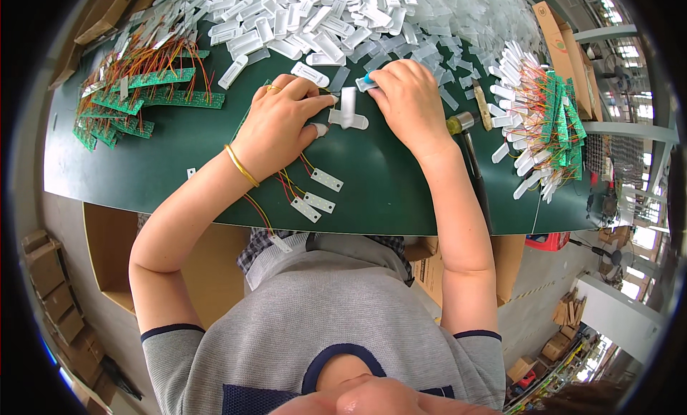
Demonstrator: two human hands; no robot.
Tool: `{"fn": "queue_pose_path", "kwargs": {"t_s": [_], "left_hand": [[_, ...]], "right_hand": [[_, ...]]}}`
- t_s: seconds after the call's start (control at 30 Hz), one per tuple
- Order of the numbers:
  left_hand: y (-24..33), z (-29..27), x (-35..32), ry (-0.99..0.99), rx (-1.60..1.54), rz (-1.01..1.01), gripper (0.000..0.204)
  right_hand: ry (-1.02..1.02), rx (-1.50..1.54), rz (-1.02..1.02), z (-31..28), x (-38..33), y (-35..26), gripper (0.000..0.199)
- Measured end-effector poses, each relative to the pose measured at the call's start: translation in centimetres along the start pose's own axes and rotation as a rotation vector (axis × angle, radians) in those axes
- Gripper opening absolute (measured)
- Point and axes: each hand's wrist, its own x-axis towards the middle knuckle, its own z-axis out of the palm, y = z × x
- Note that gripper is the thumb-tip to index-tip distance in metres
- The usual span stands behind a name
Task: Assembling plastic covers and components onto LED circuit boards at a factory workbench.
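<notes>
The left hand (275,125) rests on the green work table (179,157) slightly behind its centre, fingers curled and drawn close together, pinching the wired end of a small translucent white plastic housing (348,111) that lies touching the table between both hands. The right hand (408,100) sits just to the right of it, fingers folded tight around a small blue-tipped part (368,79), pressing toward the housing's upper end. The housing appears to be a thin moulded shell: judged light, fairly stiff but liable to flex or crack if squeezed across its flat faces, and smooth enough to slide on the table surface. It is best gripped by its narrow long edges, near the end opposite the wires. Thin red and yellow wires (286,182) trail from beneath the left hand toward the near edge of the table, ending in small white rectangular modules (318,201); these leads look soft and limp, and should not bear any pull, since their joints are probably fragile. A loose heap of empty white housings (308,21) covers the far edge of the table. Green circuit strips with wires (136,85) lie at the far left corner, and a stack of finished wired pieces (540,121) lies along the right edge. A hammer (469,139) lies just right of the right wrist.
</notes>
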Motion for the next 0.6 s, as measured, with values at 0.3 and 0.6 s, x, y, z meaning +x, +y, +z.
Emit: {"fn": "queue_pose_path", "kwargs": {"t_s": [0.3, 0.6], "left_hand": [[1.5, -2.2, -4.2, -0.093, -0.048, 0.085, 0.038], [2.0, -0.5, -4.7, -0.160, -0.077, 0.109, 0.029]], "right_hand": [[0.219, 0.494, 0.037, -2.5, -2.1, -2.7, 0.018], [-0.089, 0.400, 0.048, -2.9, -7.5, -7.3, 0.024]]}}
